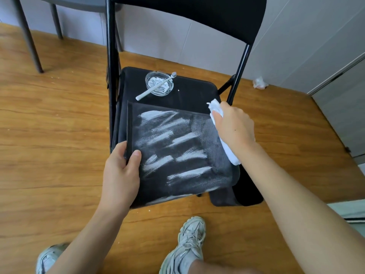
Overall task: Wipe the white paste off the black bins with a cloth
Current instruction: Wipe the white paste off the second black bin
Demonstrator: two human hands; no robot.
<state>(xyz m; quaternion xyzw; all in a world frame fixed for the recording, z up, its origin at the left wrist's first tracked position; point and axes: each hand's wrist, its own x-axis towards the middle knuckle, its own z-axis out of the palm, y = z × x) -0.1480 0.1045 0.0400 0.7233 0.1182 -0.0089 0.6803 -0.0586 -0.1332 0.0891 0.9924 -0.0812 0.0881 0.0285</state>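
The black bin sits mid-frame on a black folding chair, its flat face covered in streaky white paste, with the right strip already smeared thin and greyish. Can't really make out the bin's lower right corner, it blends into the seat. Left hand clamps the bin's left edge, thumb on top. Right hand is curled tight around a white cloth, pressing it on the bin's upper right.

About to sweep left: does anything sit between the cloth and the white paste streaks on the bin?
Nothing visible does. The right hand holds the cloth on the black bin, and the paste streaks lie open beside it.
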